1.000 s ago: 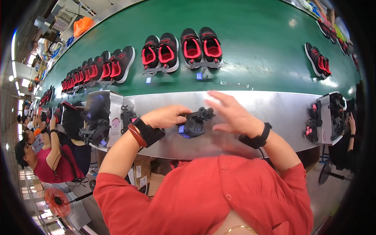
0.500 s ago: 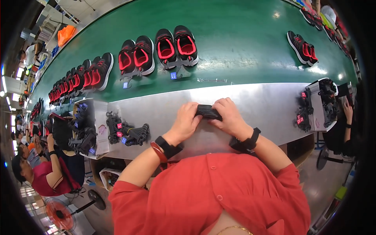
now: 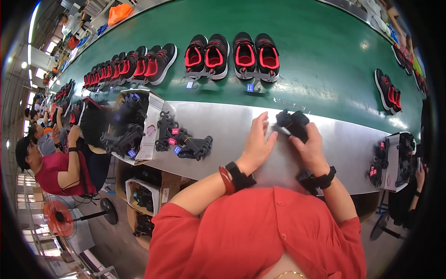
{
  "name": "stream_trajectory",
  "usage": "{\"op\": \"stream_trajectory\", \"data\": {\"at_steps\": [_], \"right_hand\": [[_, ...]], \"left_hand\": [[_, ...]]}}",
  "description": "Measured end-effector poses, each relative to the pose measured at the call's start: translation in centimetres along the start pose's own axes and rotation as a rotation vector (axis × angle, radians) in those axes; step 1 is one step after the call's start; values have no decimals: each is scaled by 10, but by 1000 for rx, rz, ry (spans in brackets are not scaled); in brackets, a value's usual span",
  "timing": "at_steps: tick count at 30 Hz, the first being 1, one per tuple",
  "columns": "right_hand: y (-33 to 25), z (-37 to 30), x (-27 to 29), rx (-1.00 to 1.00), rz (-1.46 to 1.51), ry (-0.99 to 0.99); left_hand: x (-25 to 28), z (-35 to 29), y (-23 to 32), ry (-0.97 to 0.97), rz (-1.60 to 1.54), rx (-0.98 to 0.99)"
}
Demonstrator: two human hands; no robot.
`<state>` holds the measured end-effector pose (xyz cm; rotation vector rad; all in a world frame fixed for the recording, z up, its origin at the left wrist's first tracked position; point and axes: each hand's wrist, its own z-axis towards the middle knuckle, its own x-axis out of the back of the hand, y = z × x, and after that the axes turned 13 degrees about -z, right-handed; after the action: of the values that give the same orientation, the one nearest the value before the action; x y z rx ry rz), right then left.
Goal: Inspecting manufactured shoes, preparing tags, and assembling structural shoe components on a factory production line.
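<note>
My right hand (image 3: 311,149) is closed around a bundle of black plastic shoe hangers (image 3: 293,123), blurred a little by motion, held just above the metal ledge (image 3: 232,162). Beside it on the left, my left hand (image 3: 256,145) is open with its fingers stretched upward, apart from the bundle. On the ledge to the left lie more black shoe hangers (image 3: 194,148), fanned out with blue and pink size tags. Beyond the ledge, pairs of black-and-red sneakers (image 3: 256,56) stand on the green conveyor belt (image 3: 320,60), with hangers clipped at their heels.
A carton of hangers (image 3: 147,125) stands at the left end of the ledge, another carton (image 3: 396,160) at the right end. One pair of sneakers (image 3: 388,92) sits far right. A co-worker (image 3: 55,162) is at the left, near a floor fan (image 3: 60,216).
The whole view has shifted, so the scene sits farther right. My left hand has let go of the black bundle, which both hands held before; my right hand has tilted it up.
</note>
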<state>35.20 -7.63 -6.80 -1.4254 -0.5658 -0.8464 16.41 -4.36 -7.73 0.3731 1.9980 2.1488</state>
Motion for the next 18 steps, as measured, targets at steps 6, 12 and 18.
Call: {"op": "stream_trajectory", "data": {"at_steps": [6, 12, 18], "right_hand": [[-47, 6, 6, 165, -87, 75], [-51, -11, 1, 401, -51, 5], [-51, -6, 12, 474, 65, -15]], "left_hand": [[-29, -13, 10, -203, -565, 165], [-21, -5, -4, -140, -767, 368], [8, -2, 5, -11, -1259, 500]]}}
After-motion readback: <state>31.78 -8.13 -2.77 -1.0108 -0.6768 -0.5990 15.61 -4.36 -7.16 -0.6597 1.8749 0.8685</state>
